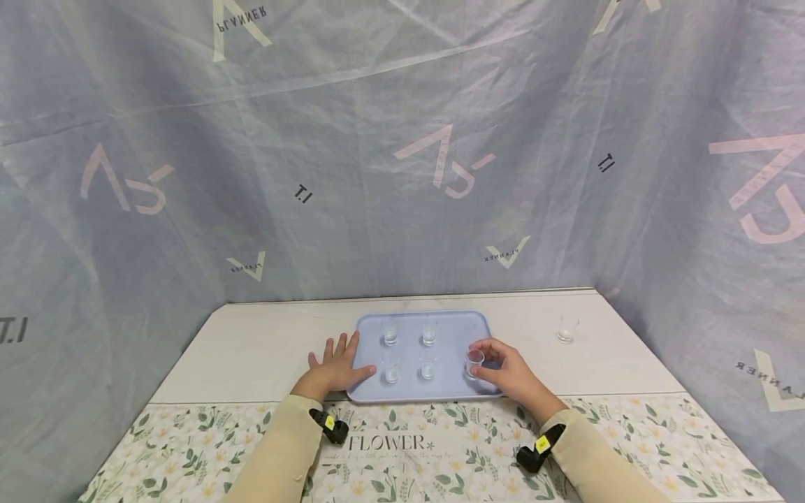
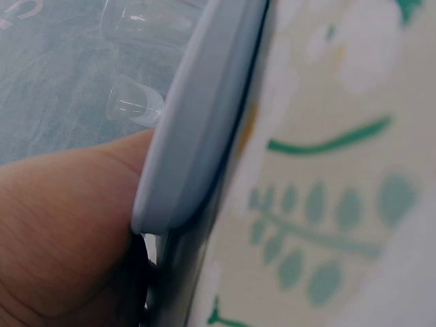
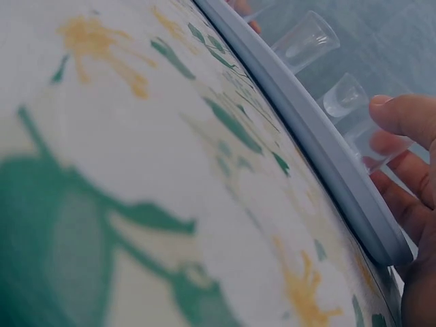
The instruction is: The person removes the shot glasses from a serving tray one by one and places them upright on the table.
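A light blue tray point(image 1: 409, 390) lies on the table, with several small clear glasses standing on it in two rows. My right hand point(image 1: 508, 370) holds one small glass point(image 1: 474, 362) between thumb and fingers at the tray's front right. In the right wrist view this glass point(image 3: 368, 146) is upright, low over or on the tray; which of these I cannot tell. My left hand point(image 1: 336, 367) rests at the tray's left edge with fingers spread, its thumb lying over the rim. Nearest that thumb stands a front-row glass point(image 1: 392, 372).
Another clear glass point(image 1: 567, 330) stands on the white tabletop to the right of the tray. A floral cloth point(image 1: 390, 454) covers the table's near part. Grey fabric point(image 1: 352, 140) with printed letters hangs behind and at both sides.
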`<state>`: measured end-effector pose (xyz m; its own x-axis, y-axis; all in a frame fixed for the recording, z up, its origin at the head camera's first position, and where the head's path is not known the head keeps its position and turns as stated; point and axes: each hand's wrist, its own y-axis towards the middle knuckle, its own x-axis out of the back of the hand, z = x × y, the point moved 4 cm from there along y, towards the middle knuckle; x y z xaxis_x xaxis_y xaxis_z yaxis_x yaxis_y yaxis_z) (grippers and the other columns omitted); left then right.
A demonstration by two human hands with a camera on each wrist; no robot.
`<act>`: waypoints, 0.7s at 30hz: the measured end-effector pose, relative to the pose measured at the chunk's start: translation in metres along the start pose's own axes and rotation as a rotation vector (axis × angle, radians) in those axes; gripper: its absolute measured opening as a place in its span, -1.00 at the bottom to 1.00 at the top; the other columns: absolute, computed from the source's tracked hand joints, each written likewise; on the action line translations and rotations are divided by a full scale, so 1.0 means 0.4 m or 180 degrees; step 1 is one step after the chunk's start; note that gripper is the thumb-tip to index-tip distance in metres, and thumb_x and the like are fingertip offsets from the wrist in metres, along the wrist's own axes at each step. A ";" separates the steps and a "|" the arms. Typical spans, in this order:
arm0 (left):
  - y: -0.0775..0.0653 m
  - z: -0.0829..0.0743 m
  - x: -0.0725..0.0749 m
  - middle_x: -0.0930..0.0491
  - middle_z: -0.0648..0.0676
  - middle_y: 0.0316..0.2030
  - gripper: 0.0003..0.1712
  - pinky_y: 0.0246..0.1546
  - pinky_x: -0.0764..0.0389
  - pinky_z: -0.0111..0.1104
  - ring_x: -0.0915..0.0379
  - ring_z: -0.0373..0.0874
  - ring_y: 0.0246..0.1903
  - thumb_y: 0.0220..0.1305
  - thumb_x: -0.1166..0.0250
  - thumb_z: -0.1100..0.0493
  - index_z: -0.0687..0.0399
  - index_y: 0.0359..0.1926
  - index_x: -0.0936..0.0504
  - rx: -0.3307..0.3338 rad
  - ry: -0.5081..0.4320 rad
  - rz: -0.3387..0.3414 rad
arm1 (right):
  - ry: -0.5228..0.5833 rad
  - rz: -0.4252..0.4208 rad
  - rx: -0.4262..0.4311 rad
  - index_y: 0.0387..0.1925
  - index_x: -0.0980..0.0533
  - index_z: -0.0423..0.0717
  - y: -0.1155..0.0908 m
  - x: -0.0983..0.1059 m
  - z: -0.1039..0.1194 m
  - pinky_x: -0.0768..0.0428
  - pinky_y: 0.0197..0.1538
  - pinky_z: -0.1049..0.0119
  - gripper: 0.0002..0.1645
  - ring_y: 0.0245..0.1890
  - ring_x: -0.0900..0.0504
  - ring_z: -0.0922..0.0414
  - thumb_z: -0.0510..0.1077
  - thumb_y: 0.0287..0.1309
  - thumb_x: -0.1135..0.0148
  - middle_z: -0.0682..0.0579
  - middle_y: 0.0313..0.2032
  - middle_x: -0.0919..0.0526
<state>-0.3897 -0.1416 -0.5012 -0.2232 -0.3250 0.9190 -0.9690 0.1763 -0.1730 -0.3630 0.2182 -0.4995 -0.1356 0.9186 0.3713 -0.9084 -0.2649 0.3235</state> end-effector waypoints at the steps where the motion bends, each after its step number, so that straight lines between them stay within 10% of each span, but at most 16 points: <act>1: 0.000 0.000 0.000 0.24 0.29 0.59 0.10 0.34 0.40 0.42 0.46 0.33 0.55 0.37 -0.10 -0.40 0.03 0.64 0.17 0.0000 0.0002 0.0001 | 0.0006 -0.0013 -0.0003 0.09 -0.55 -0.30 0.001 0.000 0.000 -0.59 -0.08 0.34 -0.51 -0.09 -0.63 0.12 -0.28 0.12 -0.48 -0.19 -0.04 -0.73; 21: -0.003 -0.004 0.004 0.21 0.30 0.59 0.10 0.34 0.36 0.42 0.43 0.34 0.55 0.37 -0.11 -0.40 0.05 0.64 0.14 -0.0014 0.0005 -0.0035 | -0.0202 -0.0319 0.0130 0.10 -0.56 -0.29 0.023 0.049 0.003 -0.60 -0.03 0.25 -0.51 -0.11 -0.68 0.07 -0.27 0.13 -0.48 -0.18 -0.06 -0.74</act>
<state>-0.3886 -0.1408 -0.4991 -0.2123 -0.3254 0.9214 -0.9710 0.1767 -0.1613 -0.3734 0.2334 -0.4882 -0.0185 0.9210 0.3892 -0.8991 -0.1856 0.3964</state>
